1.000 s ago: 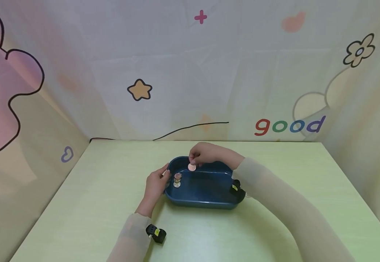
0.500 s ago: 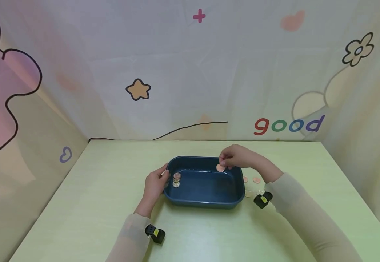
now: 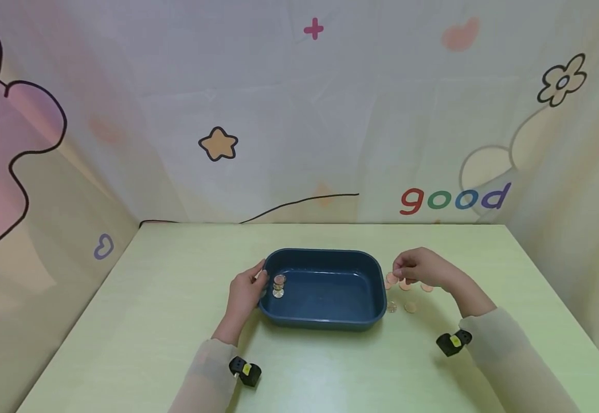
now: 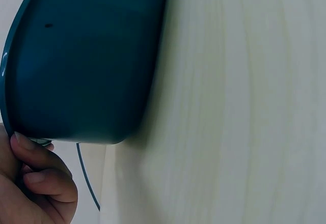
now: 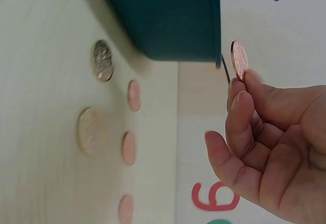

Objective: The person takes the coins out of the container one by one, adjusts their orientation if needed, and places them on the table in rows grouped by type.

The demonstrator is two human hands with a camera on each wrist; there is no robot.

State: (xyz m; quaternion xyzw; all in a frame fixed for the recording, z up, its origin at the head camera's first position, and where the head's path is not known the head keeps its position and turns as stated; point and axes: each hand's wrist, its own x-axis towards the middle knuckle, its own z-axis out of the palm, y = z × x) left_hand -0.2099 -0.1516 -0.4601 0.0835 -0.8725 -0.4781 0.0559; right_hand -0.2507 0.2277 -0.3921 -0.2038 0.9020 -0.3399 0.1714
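A dark blue tray (image 3: 325, 327) with rounded corners stands on the table. My left hand (image 3: 245, 295) holds its left end, thumb over the rim; in the left wrist view the curled fingers (image 4: 48, 175) sit at the rim. Between thumb and fingertips of my right hand (image 3: 425, 268) is a copper coin (image 5: 239, 60), lifted above the table just right of the tray. Beneath that hand several loose coins lie flat, among them a silver one (image 5: 102, 61), a pale gold one (image 5: 87, 131) and a copper one (image 5: 129, 147). Inside the tray, overlapping coins (image 3: 278, 285) lie at the left end.
The pale wooden table (image 3: 139, 321) runs back to a printed curtain (image 3: 299, 115). Curtain also hangs along both sides. Each wrist wears a small black camera (image 3: 454, 342).
Still pinching the copper coin, my right hand has moved right, from over the tray to above the loose coins outside it. The left hand and tray stay in place.
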